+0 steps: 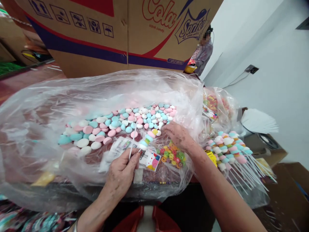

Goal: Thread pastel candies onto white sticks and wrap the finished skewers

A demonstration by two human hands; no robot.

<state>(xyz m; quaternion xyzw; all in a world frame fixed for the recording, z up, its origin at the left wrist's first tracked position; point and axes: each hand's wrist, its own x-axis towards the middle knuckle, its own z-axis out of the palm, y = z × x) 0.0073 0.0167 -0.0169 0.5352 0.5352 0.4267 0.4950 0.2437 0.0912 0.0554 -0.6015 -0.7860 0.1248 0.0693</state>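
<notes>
Left of centre, the plastic bag (36, 129) lies open, its pastel marshmallows (116, 124) spread toward mid-frame. Below centre, the left hand (122, 172) is clamped on a white stick (132, 143), half-threaded with sweets; the stick is best kept steady and pinched low. Right of centre, the right hand (180, 135) is closed loosely among marshmallows. At right, finished skewers (229, 149) are piled.

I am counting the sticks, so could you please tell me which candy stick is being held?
The partly filled stick over the bag, pinched in the left hand; the finished sticks lie piled at right.
</notes>
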